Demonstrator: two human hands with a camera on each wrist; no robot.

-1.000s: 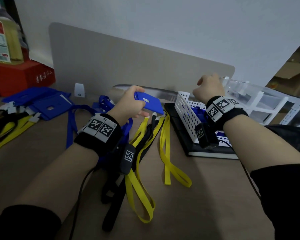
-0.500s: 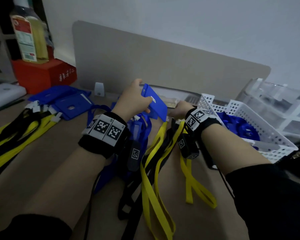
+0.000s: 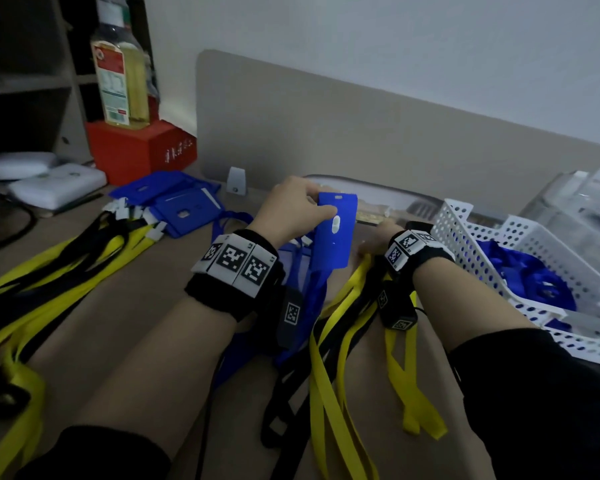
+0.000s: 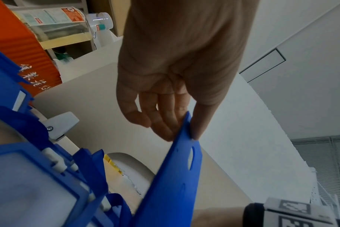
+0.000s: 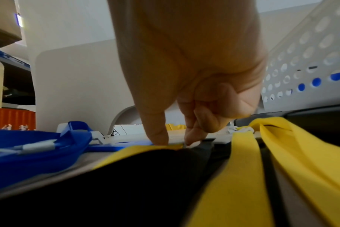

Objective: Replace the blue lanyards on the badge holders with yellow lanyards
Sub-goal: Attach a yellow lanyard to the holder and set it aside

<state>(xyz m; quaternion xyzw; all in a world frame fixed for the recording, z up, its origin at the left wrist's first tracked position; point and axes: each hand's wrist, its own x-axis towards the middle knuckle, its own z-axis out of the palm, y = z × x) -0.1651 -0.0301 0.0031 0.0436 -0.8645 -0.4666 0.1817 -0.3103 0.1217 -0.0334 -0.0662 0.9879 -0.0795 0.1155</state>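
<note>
While left hand (image 3: 293, 211) grips badge holder (image 3: 336, 233) (writing unreadable).

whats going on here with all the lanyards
A person is swapping lanyards on badge holders. Their left hand pinches a blue badge holder upright above the desk, while the right hand is down at the end of a yellow lanyard on the desk, fingertips pinching at it. Blue lanyards lie in the white basket.
</note>
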